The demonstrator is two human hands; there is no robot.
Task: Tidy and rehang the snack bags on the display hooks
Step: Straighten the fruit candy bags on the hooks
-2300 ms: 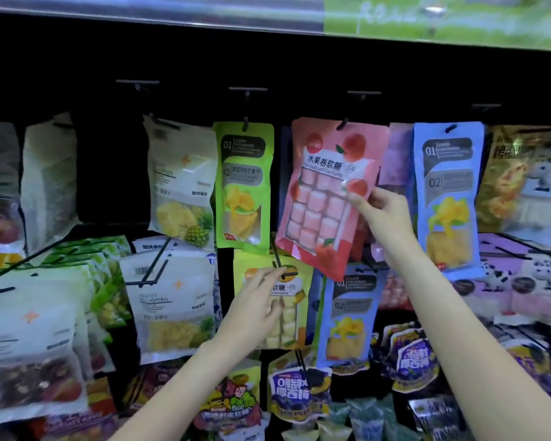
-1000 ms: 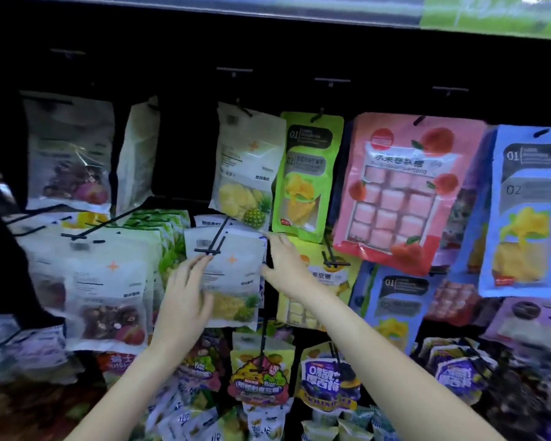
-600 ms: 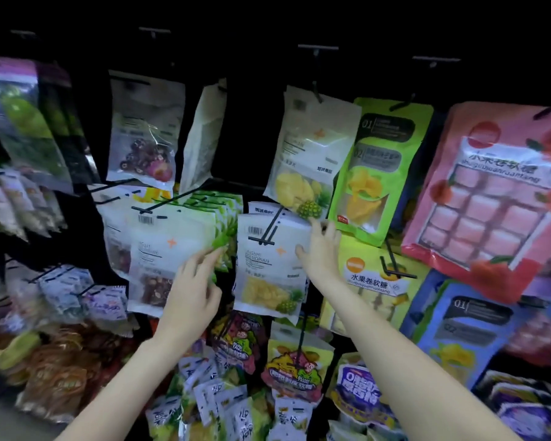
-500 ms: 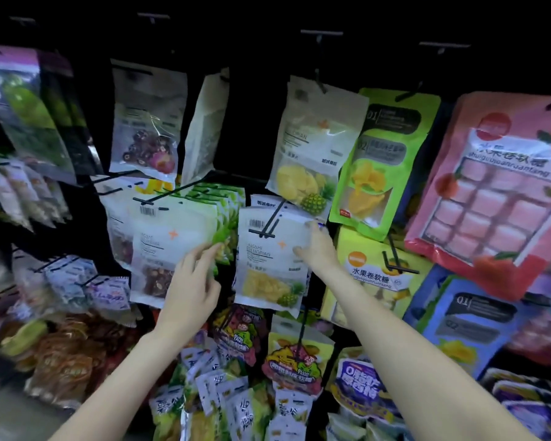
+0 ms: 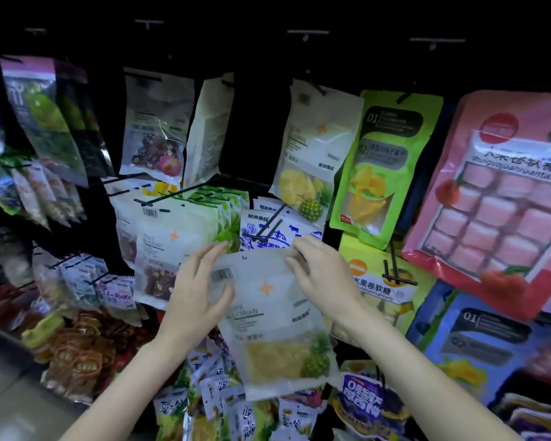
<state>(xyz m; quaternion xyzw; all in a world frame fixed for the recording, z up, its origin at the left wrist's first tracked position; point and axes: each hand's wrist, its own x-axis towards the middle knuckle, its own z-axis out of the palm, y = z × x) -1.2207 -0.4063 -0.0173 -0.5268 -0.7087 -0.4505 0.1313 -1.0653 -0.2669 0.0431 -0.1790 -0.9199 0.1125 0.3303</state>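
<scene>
Nearest the camera, two bare forearms reach up toward the display. The left hand (image 5: 198,291) grips the upper left corner of a white dried-pineapple bag (image 5: 274,323), thumb across the front near the barcode and fingers curled behind the edge. The right hand (image 5: 323,275) pinches the bag's top right edge. Between them the bag hangs tilted, off any hook, its pineapple window at the bottom, in front of the lower rows of goods.

Just behind the bag's top edge, a black double-pronged hook (image 5: 263,232) sticks out, carrying blue-and-white patterned bags (image 5: 279,230). Left of these hangs a white bag of dark dried fruit (image 5: 163,249), with green-edged bags (image 5: 223,208) stacked behind it. Right of the right hand is a yellow fruit-candy bag (image 5: 379,281) on its own hook.

Below the held bag lie small sachets (image 5: 217,405) and a purple bag (image 5: 368,405), jumbled together.

Farther back, the top row holds a second pineapple bag (image 5: 315,154) tilted on its hook, a green mango bag (image 5: 382,167) beside it, and a large pink candy bag (image 5: 497,198) at the right. To the left hang a white bag of dark fruit (image 5: 155,128) and a sideways white bag (image 5: 207,135).
</scene>
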